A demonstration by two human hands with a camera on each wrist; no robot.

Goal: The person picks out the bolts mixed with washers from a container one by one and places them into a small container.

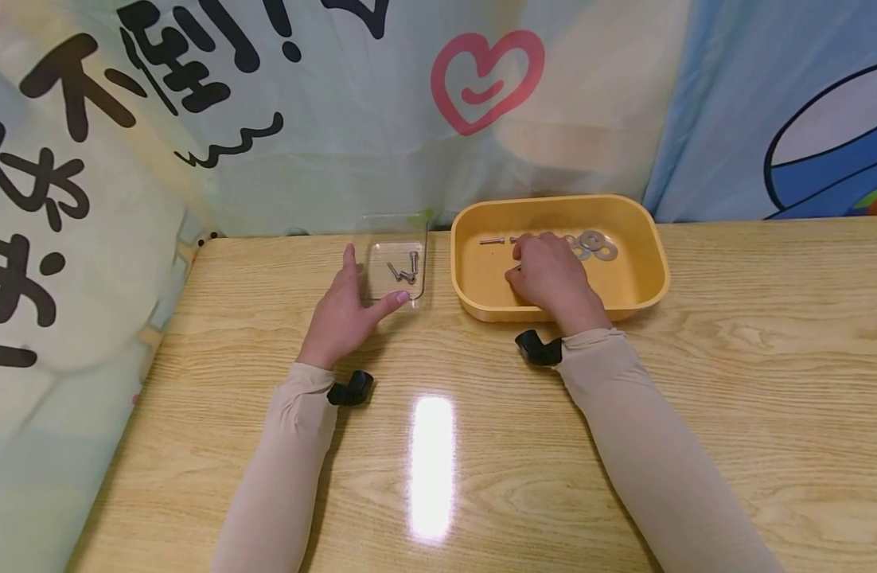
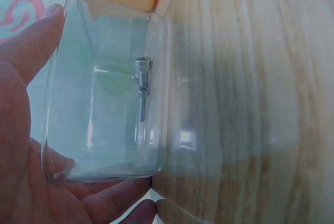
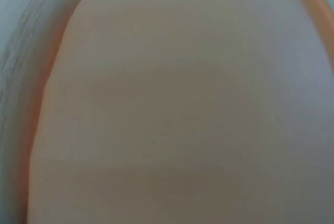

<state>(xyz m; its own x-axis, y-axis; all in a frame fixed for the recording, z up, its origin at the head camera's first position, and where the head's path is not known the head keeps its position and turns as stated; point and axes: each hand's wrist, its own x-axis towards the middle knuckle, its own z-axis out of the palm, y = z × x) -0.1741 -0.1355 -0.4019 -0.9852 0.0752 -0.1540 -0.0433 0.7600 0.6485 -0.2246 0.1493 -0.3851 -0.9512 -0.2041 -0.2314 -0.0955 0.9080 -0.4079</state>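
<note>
My left hand (image 1: 338, 318) grips a small clear plastic box (image 2: 104, 175), thumb on one side and fingers round the other. Several metal bolts (image 1: 407, 277) lie on the box floor; the left wrist view shows a socket-head bolt (image 2: 142, 70) among them. My right hand (image 1: 553, 274) reaches down into a yellow tray (image 1: 642, 282) with fingers bent near its floor. A small screw (image 1: 492, 241) lies left of that hand, and flat washers (image 1: 592, 240) lie to its right. I cannot tell whether the right fingertips pinch a screw.
Both containers stand on a wood-grain table (image 1: 768, 358), close to its far edge. A printed cloth (image 1: 589, 103) hangs behind and along the left. In the right wrist view the tray's outer wall (image 3: 156, 104) fills most of the frame and hides the hand.
</note>
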